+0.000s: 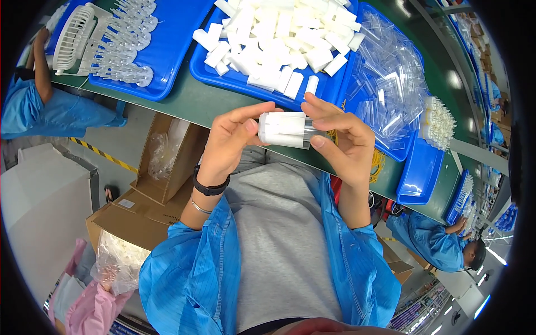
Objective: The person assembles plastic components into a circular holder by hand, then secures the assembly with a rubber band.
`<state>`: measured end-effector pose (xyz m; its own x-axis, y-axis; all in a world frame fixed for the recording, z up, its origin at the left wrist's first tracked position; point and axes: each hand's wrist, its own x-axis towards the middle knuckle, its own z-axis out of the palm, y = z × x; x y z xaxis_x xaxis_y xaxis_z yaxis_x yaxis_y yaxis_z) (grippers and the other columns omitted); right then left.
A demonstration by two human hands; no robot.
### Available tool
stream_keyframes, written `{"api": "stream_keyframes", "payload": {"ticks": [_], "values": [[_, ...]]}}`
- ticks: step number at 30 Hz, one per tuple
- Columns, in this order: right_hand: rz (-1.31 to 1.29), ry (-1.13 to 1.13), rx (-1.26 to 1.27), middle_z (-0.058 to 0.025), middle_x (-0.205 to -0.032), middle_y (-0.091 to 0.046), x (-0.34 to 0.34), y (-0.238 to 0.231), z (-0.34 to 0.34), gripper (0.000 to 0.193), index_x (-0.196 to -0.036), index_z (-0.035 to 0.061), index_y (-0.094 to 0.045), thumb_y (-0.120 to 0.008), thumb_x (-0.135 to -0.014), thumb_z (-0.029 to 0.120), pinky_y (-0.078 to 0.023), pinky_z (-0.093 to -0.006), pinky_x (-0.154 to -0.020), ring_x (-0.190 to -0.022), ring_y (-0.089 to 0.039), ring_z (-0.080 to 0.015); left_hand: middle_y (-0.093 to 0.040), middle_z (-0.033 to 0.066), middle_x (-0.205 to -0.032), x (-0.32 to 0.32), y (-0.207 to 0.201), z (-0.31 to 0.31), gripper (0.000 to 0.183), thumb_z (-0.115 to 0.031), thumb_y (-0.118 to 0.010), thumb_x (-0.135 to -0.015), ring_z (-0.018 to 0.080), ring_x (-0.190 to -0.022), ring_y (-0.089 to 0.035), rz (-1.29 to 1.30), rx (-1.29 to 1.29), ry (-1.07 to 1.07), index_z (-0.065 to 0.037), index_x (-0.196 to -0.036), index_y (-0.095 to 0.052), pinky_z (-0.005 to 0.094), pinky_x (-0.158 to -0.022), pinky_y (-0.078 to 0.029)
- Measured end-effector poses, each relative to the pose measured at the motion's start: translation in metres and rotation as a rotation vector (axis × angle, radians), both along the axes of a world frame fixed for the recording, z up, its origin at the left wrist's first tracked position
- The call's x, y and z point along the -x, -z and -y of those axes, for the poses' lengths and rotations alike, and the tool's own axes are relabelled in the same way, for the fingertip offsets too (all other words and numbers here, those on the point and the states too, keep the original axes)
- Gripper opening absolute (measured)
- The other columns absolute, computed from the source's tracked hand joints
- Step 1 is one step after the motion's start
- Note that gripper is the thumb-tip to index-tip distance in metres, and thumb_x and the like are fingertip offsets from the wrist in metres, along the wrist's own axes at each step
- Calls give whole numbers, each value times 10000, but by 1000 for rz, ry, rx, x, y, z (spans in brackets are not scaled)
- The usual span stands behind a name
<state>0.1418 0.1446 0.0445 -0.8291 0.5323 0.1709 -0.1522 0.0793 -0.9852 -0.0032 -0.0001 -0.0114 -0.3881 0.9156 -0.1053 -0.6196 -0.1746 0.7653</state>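
Note:
Between my two hands, in front of my chest, lies a white piece inside a clear plastic tube (pixel 285 129), held level from side to side. My left hand (pixel 226 142) pinches its white left end between thumb and fingers. Around the clear right end my right hand (pixel 347 142) has its thumb below and fingers above. Just beyond my hands, a blue tray (pixel 245 86) is heaped with white foam-like blocks (pixel 279 39). To its right, another blue tray (pixel 385 146) holds many clear plastic tubes (pixel 391 72).
Left on the green table (pixel 195 106) is a blue tray (pixel 162 84) with rows of clear pronged parts (pixel 125 50). An empty blue bin (pixel 419 178) and small white parts (pixel 438 123) stand right. Cardboard boxes (pixel 128 218) sit left; people in blue (pixel 435 240) work nearby.

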Motion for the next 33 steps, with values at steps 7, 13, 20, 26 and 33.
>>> {"api": "stream_keyframes", "payload": {"ticks": [7, 13, 20, 26, 33], "values": [[86, -33, -95, -186, -1044, -643, 2, -5, 4, 176, -900, 20, -644, -659, -738, -46, -374, -427, -1007, -1125, -545, -316, -587, 218, -1132, -2, 4, 4, 317, -118, -556, -892, 249, -1005, -608, 15, 1, -52, 41, -1165, -555, 351, -818, -536], [138, -114, -130, -158, -1057, -646, 2, -7, 3, 174, -906, 28, -645, -657, -741, -27, -351, -441, -1024, -1127, -542, -320, -588, 226, -1127, 4, 1, 6, 320, -100, -585, -871, 249, -997, -612, -53, 4, -14, 45, -1156, -562, 352, -830, -533], [258, -109, -240, -132, -1087, -640, 4, -13, -1, 240, -1001, 40, -650, -663, -762, 36, -350, -420, -1026, -1132, -542, -301, -564, 229, -1168, 2, -1, 4, 367, -74, -591, -860, 249, -1042, -588, -120, -2, -38, 53, -1198, -524, 347, -876, -502], [296, -56, -391, -89, -1127, -631, 1, -16, -4, 294, -1024, 82, -665, -701, -732, 83, -380, -409, -989, -1186, -506, -272, -504, 240, -1247, 3, 5, 4, 440, -74, -609, -847, 270, -1127, -537, -42, -157, -6, 34, -1252, -479, 374, -942, -454], [258, -67, -562, -114, -1110, -633, 3, -16, 0, 307, -995, 72, -684, -728, -691, 85, -404, -406, -972, -1158, -529, -274, -505, 242, -1243, 0, 13, 6, 470, -92, -667, -807, 278, -1126, -537, 72, -194, -8, 14, -1233, -501, 384, -947, -457]]}}
